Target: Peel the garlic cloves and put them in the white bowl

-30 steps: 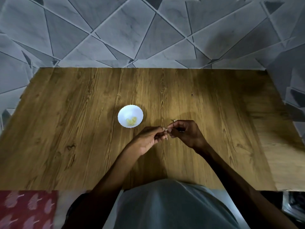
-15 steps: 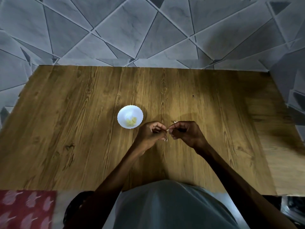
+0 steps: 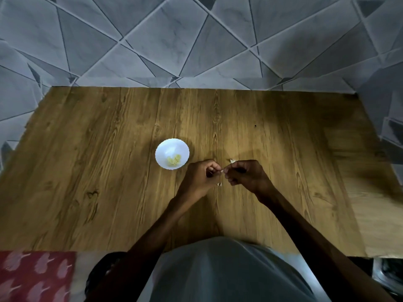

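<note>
A small white bowl [image 3: 172,154] stands on the wooden table [image 3: 109,171], with several pale yellow peeled cloves [image 3: 174,160] inside. Just right of it my left hand [image 3: 201,178] and my right hand [image 3: 246,176] meet fingertip to fingertip. Between them they pinch a tiny garlic clove [image 3: 222,170], mostly hidden by the fingers. A scrap of white peel [image 3: 232,160] lies on the table behind my right hand. Another scrap [image 3: 219,184] shows under my left hand.
A grey patterned tiled wall [image 3: 196,40] rises behind the table and along its right side. A red patterned cloth [image 3: 32,275] lies at the bottom left, below the table's near edge. My grey shirt [image 3: 229,271] fills the bottom middle.
My left hand has turned and curled more, and both hands have drawn slightly apart at the fingertips. The view has shifted a little; the bowl has not moved.
</note>
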Tool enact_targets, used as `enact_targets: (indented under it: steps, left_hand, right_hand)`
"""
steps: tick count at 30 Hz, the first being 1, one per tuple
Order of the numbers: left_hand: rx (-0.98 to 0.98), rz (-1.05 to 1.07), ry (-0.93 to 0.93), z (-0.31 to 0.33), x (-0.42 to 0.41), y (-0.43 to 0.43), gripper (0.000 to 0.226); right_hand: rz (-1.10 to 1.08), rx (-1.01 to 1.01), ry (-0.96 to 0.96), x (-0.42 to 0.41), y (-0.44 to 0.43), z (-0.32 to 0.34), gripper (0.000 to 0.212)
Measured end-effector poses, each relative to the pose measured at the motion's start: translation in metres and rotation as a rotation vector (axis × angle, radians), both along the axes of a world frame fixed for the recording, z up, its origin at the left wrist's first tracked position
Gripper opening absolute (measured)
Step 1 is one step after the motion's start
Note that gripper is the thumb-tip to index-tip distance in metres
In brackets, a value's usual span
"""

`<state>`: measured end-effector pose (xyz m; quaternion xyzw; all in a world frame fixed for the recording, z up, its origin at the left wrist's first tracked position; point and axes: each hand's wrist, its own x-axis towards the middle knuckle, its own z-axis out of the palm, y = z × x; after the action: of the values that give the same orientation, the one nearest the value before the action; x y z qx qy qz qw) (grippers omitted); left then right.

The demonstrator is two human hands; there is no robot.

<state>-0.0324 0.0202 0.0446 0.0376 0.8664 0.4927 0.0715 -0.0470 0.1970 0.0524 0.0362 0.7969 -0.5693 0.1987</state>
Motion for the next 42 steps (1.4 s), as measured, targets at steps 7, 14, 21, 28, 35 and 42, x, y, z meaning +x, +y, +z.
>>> enact_targets:
  steps: [7, 14, 21, 28, 35, 42]
  left_hand:
    - [-0.089, -0.034, 0.073, 0.004, -0.001, 0.000, 0.008]
    - [-0.142, -0.056, 0.052, 0.007, -0.004, 0.000, 0.004]
    - [-0.049, -0.066, -0.070, 0.013, -0.004, -0.005, 0.007]
    - [0.202, -0.030, -0.245, 0.011, -0.005, -0.012, 0.006]
    - [0.433, 0.056, -0.398, 0.013, -0.003, -0.008, 0.010]
    - [0.607, 0.113, -0.544, 0.013, -0.003, -0.006, 0.017]
  right_hand:
    - [0.048, 0.155, 0.170, 0.002, -0.004, 0.002, 0.007]
    - [0.142, 0.225, 0.296, 0.002, -0.002, -0.001, 0.007]
    - [0.208, 0.225, 0.341, 0.002, -0.001, 0.001, 0.010]
    - [0.244, 0.166, 0.327, -0.001, 0.001, 0.000, 0.007]
    - [0.240, 0.061, 0.343, -0.006, 0.003, 0.005, 0.008]
    - [0.265, -0.020, 0.357, -0.009, 0.004, 0.004, 0.010]
